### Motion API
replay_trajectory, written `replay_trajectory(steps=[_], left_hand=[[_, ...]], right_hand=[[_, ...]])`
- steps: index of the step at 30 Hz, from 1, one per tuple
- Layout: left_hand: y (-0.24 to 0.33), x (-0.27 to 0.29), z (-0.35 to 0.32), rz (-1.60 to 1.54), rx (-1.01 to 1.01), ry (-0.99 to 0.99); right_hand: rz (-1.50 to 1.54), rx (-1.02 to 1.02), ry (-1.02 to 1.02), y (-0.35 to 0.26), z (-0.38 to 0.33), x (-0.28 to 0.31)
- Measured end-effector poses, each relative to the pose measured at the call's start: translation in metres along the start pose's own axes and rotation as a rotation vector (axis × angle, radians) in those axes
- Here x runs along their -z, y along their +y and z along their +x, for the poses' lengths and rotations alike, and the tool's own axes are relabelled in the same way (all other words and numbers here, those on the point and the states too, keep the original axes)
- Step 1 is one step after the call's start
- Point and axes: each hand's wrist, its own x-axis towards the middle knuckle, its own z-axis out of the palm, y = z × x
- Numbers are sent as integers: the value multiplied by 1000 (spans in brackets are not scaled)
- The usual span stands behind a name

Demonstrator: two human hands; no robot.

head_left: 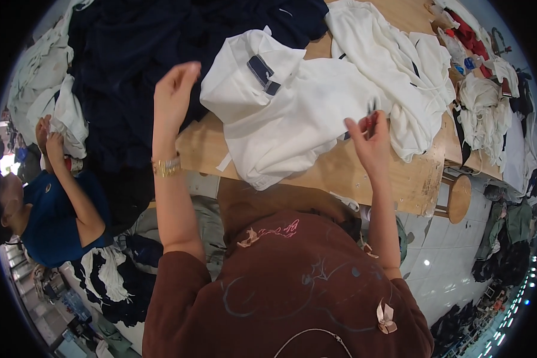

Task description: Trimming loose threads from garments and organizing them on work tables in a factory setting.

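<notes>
While I am watching through the head camera, I am looking down past a brown top (292,286) with pale bows, and both bare forearms are rising from it toward a wooden table (394,179).

My right hand (369,132) is hovering at the table's near edge with thumb and fingertips pinched together on something small and dark; it is too small for me to tell what it is. That hand is touching or just above the right edge of a white garment (286,119) with a dark blue collar tab, which is lying spread on the table. The garment's long axis is running from its collar at the upper left down toward the near edge, so its bulk is lying to the left of the right hand.

My left hand (174,89) is raised and open, holding nothing, just beside the collar end, and is wearing a gold bracelet (166,166).

Farther off, a dark navy heap (137,59) and more white clothes (400,53) are covering the table. At far left, another person in blue (48,221) is handling white cloth.
</notes>
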Motion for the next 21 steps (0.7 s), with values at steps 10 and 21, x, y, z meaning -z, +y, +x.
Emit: replay_trajectory(steps=[10,21], left_hand=[[-61,-38,-112,-132,746,-352],[98,-24,-56,-994,-158,-55]], right_hand=[[-346,324,-561,30,-49,-41],[784,256,-167,-103,5,70]])
